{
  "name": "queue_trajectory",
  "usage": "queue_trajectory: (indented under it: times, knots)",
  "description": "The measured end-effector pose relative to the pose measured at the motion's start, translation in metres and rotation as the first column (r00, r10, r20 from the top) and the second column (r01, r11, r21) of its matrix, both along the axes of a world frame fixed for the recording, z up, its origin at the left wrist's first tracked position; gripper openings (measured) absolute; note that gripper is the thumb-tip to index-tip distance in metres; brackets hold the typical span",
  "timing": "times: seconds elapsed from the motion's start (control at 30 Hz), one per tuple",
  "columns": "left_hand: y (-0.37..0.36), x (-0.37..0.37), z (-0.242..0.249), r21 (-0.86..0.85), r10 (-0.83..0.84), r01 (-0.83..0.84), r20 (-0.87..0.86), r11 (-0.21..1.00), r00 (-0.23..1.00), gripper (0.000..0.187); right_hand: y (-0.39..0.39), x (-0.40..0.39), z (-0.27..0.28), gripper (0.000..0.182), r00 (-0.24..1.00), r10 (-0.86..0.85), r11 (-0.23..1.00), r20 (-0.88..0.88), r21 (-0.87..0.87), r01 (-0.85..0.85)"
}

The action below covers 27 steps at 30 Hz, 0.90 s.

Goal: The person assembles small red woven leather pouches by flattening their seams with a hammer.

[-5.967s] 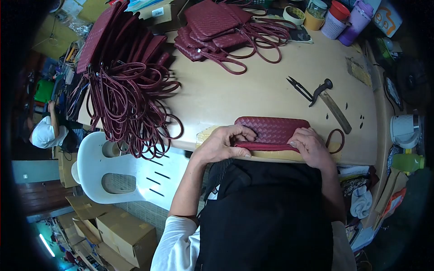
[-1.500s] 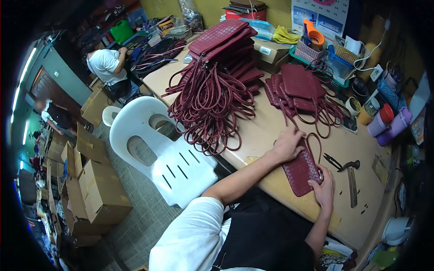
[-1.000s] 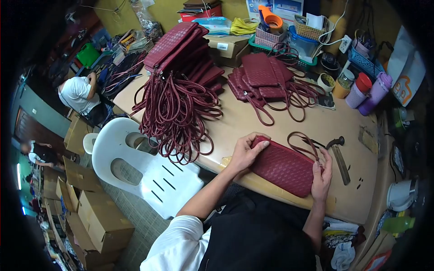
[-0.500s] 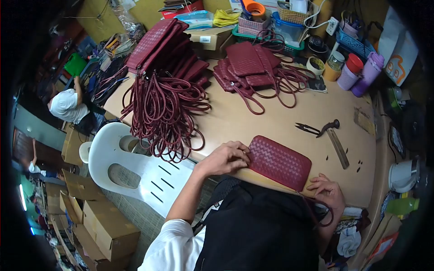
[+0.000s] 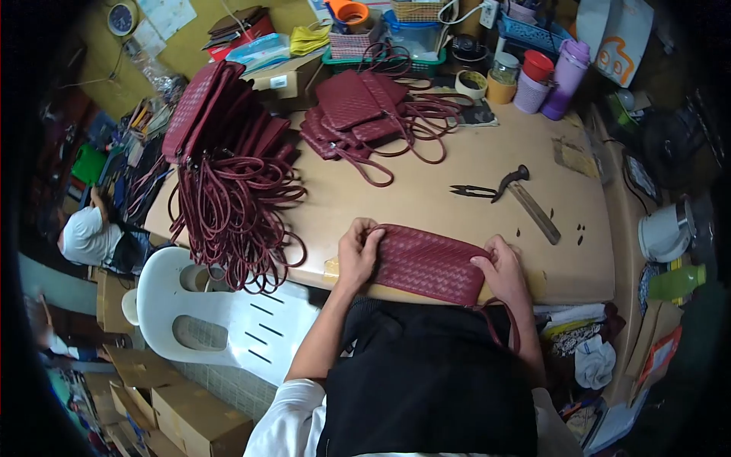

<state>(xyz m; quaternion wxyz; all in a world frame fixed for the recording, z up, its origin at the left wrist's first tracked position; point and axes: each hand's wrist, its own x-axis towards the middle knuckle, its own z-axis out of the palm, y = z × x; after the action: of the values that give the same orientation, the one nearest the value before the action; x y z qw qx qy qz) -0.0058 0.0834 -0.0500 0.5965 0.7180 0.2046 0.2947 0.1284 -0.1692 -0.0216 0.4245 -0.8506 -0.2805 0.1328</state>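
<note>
A dark red woven wristlet pouch [image 5: 430, 266] is held at the table's near edge, tilted up toward me. My left hand [image 5: 358, 255] pinches its left upper corner, thumb in front. On the other side my right hand [image 5: 501, 270] grips the right upper corner, its thumb on the woven face. The pouch's wrist strap [image 5: 509, 324] hangs from the lower right corner beside my right forearm. Beyond the pouch lie a claw hammer [image 5: 533, 204] and black thread snips [image 5: 474, 191].
A tall stack of red pouches [image 5: 217, 114] with dangling straps stands at the left, a smaller pile [image 5: 358, 107] behind. A white plastic chair [image 5: 244, 320] is at the table's left front. Cups and a purple bottle [image 5: 566, 80] line the back. Another person [image 5: 91, 236] is far left.
Both hands have taken hold of the pouch, which was lying flat, and lifted its far edge. My view has shifted, so the table's contents sit further left.
</note>
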Motion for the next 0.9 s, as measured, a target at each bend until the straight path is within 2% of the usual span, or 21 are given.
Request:
queue_trajectory:
  times: [0.03, 0.07, 0.13, 0.2, 0.23, 0.3, 0.33, 0.37, 0.4, 0.47, 0.5, 0.53, 0.6, 0.63, 0.7, 0.73, 0.8, 0.83, 0.87, 0.9]
  knots:
    - [0.001, -0.004, -0.003, -0.001, -0.01, 0.01, -0.001, 1.0, 1.0, 0.009, -0.001, -0.002, -0.002, 0.026, 0.991, -0.03, 0.999, -0.133, 0.019, 0.033]
    - [0.002, -0.007, -0.006, -0.051, -0.019, 0.021, 0.043, 0.998, 0.999, 0.009, -0.001, -0.006, -0.003, 0.026, 0.99, -0.039, 0.999, -0.136, 0.019, 0.042]
    - [0.002, -0.01, -0.008, -0.1, -0.027, 0.036, 0.084, 0.994, 0.996, 0.009, -0.001, -0.014, -0.005, 0.026, 0.993, -0.074, 0.991, 0.092, 0.122, 0.062]
    - [0.002, -0.011, -0.006, -0.229, -0.042, 0.078, 0.159, 0.97, 0.986, 0.009, -0.003, -0.015, -0.01, 0.026, 0.992, -0.091, 0.983, 0.088, 0.166, 0.075]
    - [0.002, -0.012, -0.003, -0.228, -0.04, 0.076, 0.158, 0.971, 0.987, 0.009, -0.004, -0.016, -0.013, 0.027, 0.991, -0.103, 0.974, 0.086, 0.209, 0.084]
    - [-0.001, -0.016, 0.008, -0.409, -0.113, 0.178, 0.178, 0.895, 0.977, 0.011, -0.009, -0.014, -0.026, 0.027, 0.991, -0.118, 0.968, 0.056, 0.23, 0.103]
    - [-0.002, -0.017, 0.014, -0.406, -0.104, 0.168, 0.176, 0.898, 0.979, 0.011, -0.012, -0.013, -0.03, 0.027, 0.99, -0.136, 0.961, 0.025, 0.248, 0.126]
    - [-0.003, -0.018, 0.02, -0.498, -0.138, 0.19, 0.141, 0.846, 0.98, 0.013, -0.017, -0.011, -0.03, 0.03, 0.993, -0.106, 0.976, -0.048, 0.186, 0.113]
    - [-0.004, -0.019, 0.024, -0.586, -0.174, 0.205, 0.11, 0.784, 0.979, 0.014, -0.015, -0.013, -0.017, 0.03, 0.994, -0.094, 0.977, -0.05, 0.188, 0.102]
    - [-0.008, -0.02, 0.026, -0.553, -0.159, 0.186, 0.098, 0.812, 0.982, 0.014, -0.013, -0.019, 0.024, 0.035, 0.959, 0.123, 0.981, 0.257, -0.178, -0.078]
    - [-0.01, -0.02, 0.027, -0.459, -0.163, 0.195, 0.11, 0.867, 0.981, 0.012, -0.008, -0.028, 0.046, 0.041, 0.882, 0.177, 0.952, 0.437, -0.304, -0.04]
    - [-0.012, -0.019, 0.028, -0.361, -0.173, 0.205, 0.12, 0.91, 0.978, 0.011, -0.001, -0.033, 0.061, 0.041, 0.883, 0.175, 0.952, 0.435, -0.304, -0.038]
    - [-0.021, -0.018, 0.036, -0.305, -0.194, 0.223, 0.123, 0.926, 0.973, 0.01, 0.016, -0.034, 0.083, 0.036, 0.857, 0.198, 0.98, 0.476, -0.074, -0.185]
    - [-0.027, -0.016, 0.042, -0.248, -0.229, 0.258, 0.138, 0.934, 0.964, 0.01, 0.028, -0.036, 0.086, 0.036, 0.858, 0.19, 0.982, 0.478, -0.076, -0.175]
    - [-0.039, -0.016, 0.052, -0.178, -0.295, 0.326, 0.178, 0.929, 0.939, 0.012, 0.048, -0.041, 0.085, 0.031, 0.858, 0.213, 0.938, 0.467, 0.148, -0.314]
    - [-0.043, -0.016, 0.057, -0.178, -0.3, 0.33, 0.179, 0.927, 0.937, 0.012, 0.051, -0.042, 0.078, 0.031, 0.859, 0.209, 0.94, 0.468, 0.147, -0.309]
    - [-0.048, -0.017, 0.064, -0.308, -0.303, 0.336, 0.151, 0.89, 0.941, 0.022, 0.059, -0.043, 0.059, 0.023, 0.931, 0.277, 0.925, 0.236, 0.195, -0.325]
    - [-0.045, -0.018, 0.064, -0.225, -0.315, 0.321, 0.065, 0.92, 0.947, 0.032, 0.064, -0.045, 0.052, 0.014, 0.945, 0.206, 0.897, 0.253, 0.337, -0.286]
    - [-0.042, -0.019, 0.063, -0.222, -0.319, 0.325, 0.065, 0.919, 0.946, 0.032, 0.063, -0.047, 0.052, 0.014, 0.946, 0.202, 0.897, 0.255, 0.339, -0.283]
    - [-0.039, -0.02, 0.062, -0.145, -0.317, 0.318, 0.03, 0.937, 0.948, 0.035, 0.062, -0.049, 0.055, 0.013, 0.991, 0.102, 0.891, 0.083, 0.436, -0.128]
